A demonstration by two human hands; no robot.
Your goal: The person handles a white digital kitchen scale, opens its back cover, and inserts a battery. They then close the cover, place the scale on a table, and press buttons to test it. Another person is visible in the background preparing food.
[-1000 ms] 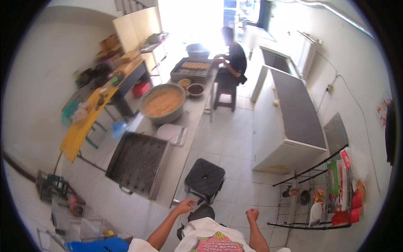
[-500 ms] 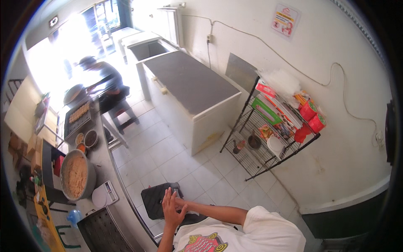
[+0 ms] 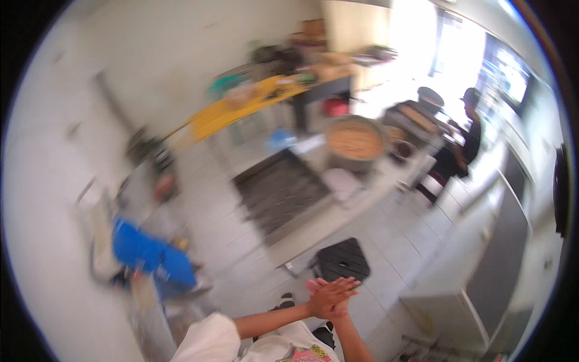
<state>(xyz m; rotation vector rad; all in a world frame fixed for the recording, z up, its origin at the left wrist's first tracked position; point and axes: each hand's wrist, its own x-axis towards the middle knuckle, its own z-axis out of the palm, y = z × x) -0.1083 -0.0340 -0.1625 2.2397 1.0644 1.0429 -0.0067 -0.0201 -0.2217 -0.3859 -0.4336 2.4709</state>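
Observation:
My left hand (image 3: 327,300) lies across my right hand (image 3: 343,308), palms together, with fingers stretched out. No object shows between them, though the touching palms are hidden. Just beyond the hands, a black plastic stool (image 3: 341,260) stands on the floor. On the worktable (image 3: 301,248) past it are a large black tray (image 3: 278,194), a pale kitchen scale (image 3: 342,183) and a large basin (image 3: 363,164) full of an orange-brown mixture. Motion blurs much of the picture.
A person in dark clothes (image 3: 470,130) sits at the table's far end, near a tray of shaped pieces (image 3: 418,117). A chest freezer (image 3: 458,311) stands at right. A yellow table (image 3: 226,114) is at the back; a blue object (image 3: 151,250) sits at left.
My view has swung left: the worktable now fills the middle, the freezer is at the right edge and the wire shelf has mostly left view. My left hand now lies across the right.

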